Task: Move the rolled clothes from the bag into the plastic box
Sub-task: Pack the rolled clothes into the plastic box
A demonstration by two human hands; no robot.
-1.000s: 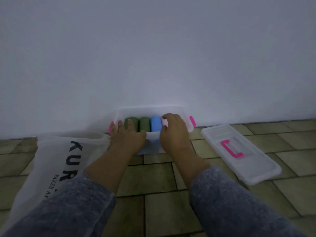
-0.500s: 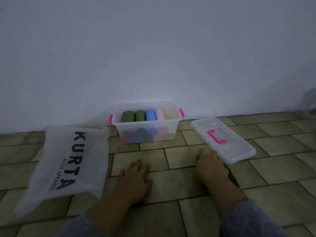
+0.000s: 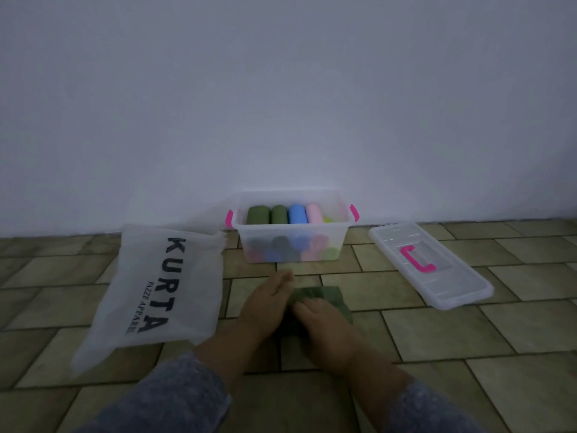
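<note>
now green cloth [image 3: 331, 300] lies under both hands' [image 3: 324, 323] grip.

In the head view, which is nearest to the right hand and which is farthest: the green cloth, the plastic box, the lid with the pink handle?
From the right hand:
1. Green cloth: under the hand, touching it.
2. Plastic box: ahead, by the wall, slightly left.
3. Lid: on the floor to the right, handle up; its near corner and the box look about equally close, so this order is uncertain.
</note>
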